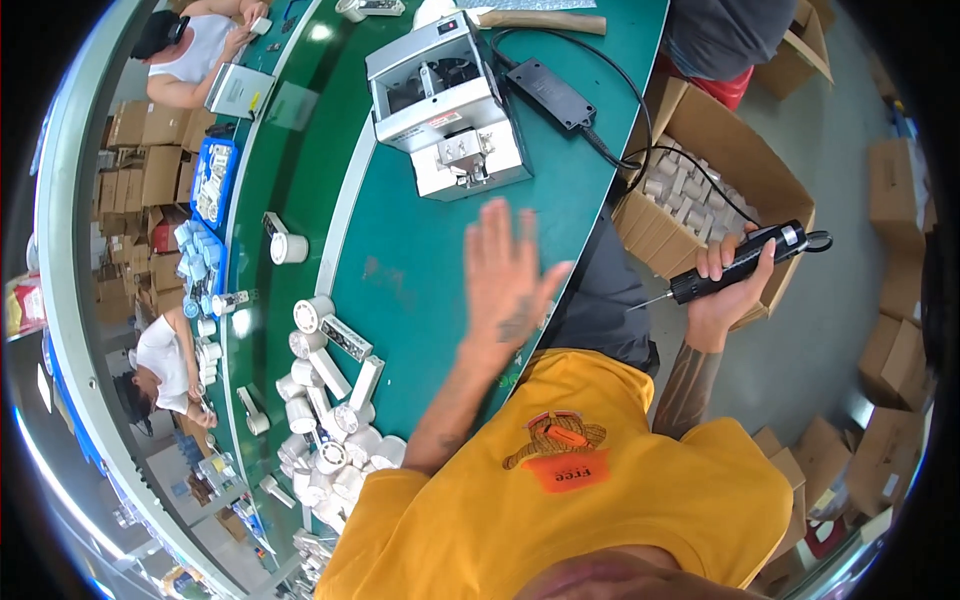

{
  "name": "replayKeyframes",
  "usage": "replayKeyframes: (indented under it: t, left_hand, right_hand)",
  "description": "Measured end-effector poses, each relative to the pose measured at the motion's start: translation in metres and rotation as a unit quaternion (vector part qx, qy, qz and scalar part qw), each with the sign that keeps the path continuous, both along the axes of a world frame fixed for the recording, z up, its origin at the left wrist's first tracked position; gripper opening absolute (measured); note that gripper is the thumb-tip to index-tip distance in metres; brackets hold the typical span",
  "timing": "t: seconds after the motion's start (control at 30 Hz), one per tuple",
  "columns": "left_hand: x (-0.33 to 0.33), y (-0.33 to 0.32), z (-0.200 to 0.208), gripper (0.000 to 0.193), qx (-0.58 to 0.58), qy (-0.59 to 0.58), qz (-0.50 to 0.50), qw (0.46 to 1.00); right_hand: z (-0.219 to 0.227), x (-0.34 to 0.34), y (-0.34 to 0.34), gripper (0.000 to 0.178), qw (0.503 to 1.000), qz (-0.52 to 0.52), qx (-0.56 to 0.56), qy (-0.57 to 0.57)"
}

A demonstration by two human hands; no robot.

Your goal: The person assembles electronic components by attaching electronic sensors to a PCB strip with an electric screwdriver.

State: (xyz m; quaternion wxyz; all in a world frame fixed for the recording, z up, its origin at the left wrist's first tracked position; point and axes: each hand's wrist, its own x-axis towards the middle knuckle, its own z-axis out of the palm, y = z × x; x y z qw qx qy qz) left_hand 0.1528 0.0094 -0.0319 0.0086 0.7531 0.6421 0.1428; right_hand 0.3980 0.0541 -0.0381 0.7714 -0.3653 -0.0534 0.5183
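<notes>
The right hand (722, 285) grips a black screwdriver (742, 262) by its barrel off the table's (420, 270) right edge (rigid, probably light, best held mid-body), while the left hand (508, 275) hovers flat, fingers spread, empty.

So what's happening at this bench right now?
A person in a yellow shirt sits at a green table. The right hand grips a black electric screwdriver, held off the table's edge above an open cardboard box of small white parts. The left hand is open, fingers spread, over bare table in front of a grey-white machine. White cylindrical parts are piled to the left.
</notes>
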Motion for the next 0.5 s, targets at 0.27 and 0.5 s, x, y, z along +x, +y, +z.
replayKeyframes:
  t: [0.27, 0.5]
  left_hand:
    - [-0.088, 0.011, 0.055, 0.022, 0.107, -0.197, -0.246, 0.943]
    - [-0.255, 0.252, 0.075, 0.037, 0.16, -0.276, 0.094, 0.943]
  right_hand:
    - [-0.018, 0.002, 0.052, 0.043, 0.992, 0.074, 0.102, 0.025]
    - [-0.029, -0.088, 0.082, 0.063, 0.902, 0.294, 0.163, 0.271]
